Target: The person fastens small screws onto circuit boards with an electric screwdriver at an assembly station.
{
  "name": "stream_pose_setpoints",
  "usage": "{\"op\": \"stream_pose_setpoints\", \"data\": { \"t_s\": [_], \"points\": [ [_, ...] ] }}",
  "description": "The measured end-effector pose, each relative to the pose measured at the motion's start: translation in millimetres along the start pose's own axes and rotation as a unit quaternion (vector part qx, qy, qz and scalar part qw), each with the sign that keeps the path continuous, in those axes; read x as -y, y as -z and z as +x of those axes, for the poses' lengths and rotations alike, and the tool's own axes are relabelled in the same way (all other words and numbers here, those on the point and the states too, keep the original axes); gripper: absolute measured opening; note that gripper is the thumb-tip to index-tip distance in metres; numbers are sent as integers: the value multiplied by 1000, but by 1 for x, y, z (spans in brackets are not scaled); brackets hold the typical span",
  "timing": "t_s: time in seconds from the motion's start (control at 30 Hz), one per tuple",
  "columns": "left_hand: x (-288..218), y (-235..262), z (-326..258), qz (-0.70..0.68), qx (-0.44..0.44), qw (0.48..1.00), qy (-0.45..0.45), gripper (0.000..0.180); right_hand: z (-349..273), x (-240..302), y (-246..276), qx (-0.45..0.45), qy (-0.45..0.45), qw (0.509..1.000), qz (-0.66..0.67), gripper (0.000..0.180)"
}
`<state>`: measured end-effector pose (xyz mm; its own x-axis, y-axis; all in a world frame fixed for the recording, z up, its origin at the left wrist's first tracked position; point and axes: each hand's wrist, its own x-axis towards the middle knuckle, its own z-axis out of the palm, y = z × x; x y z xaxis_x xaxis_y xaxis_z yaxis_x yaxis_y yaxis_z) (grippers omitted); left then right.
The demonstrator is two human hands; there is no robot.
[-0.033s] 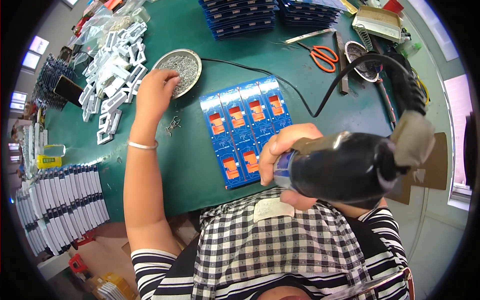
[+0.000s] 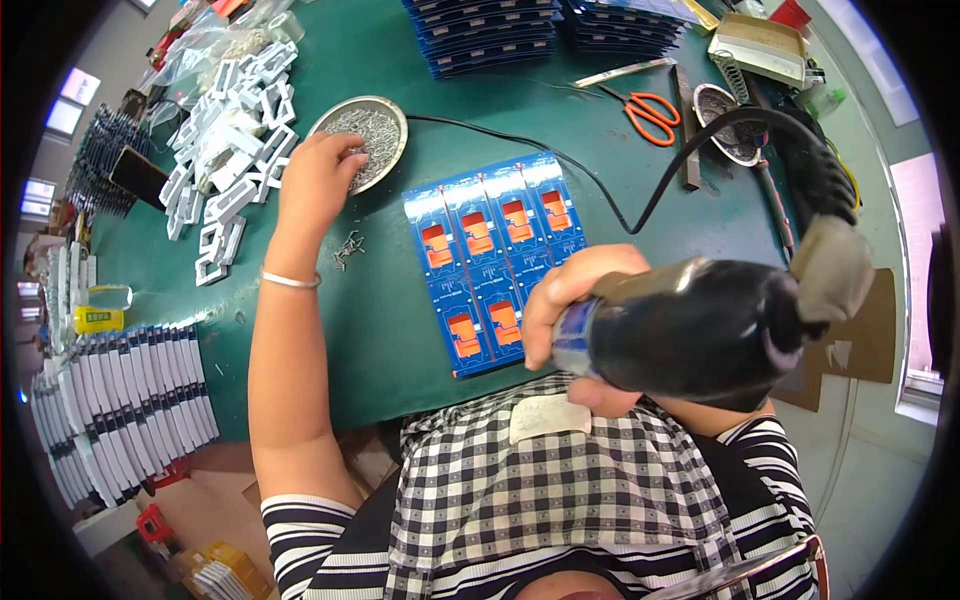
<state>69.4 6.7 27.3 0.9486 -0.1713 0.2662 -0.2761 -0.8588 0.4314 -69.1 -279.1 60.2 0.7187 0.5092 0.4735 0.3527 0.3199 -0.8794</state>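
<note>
My left hand (image 2: 318, 180) reaches over the near left rim of a round metal dish (image 2: 400, 150) filled with small screws (image 2: 372, 135). Its fingers are bent and drawn together; whatever lies between the tips cannot be made out. In my right hand (image 2: 575, 300) is a corded black electric screwdriver (image 2: 690, 325), with the fingers wrapped round its front end. The tool's tip is hidden. Beneath and left of it, a blue panel (image 2: 485, 262) with several orange pieces set in its openings lies flat on the table, partly covered by my right hand.
Loose screws (image 2: 348, 250) lie near the dish. White plastic frames (image 2: 225, 170) are heaped at left. Stacked blue panels (image 2: 480, 40) stand at the back. Orange-handled scissors (image 2: 652, 118), a metal bar (image 2: 686, 130) and a second dish (image 2: 722, 140) sit at right. A black cord (image 2: 620, 215) crosses the table.
</note>
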Motion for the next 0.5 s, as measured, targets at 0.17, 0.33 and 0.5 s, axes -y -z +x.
{"op": "stream_pose_setpoints", "data": {
  "t_s": [0.17,0.33,0.5],
  "points": [
    [0,-6,19,80,34,996,-21,11,11,-4,7,-177,-29,964,196,89],
    [7,1,15,10,18,998,62,13,6,11,11,-211,10,956,205,80],
    [6,2,1,-29,-47,996,63,13,-2,20,11,-194,12,954,226,76]
  ]
}}
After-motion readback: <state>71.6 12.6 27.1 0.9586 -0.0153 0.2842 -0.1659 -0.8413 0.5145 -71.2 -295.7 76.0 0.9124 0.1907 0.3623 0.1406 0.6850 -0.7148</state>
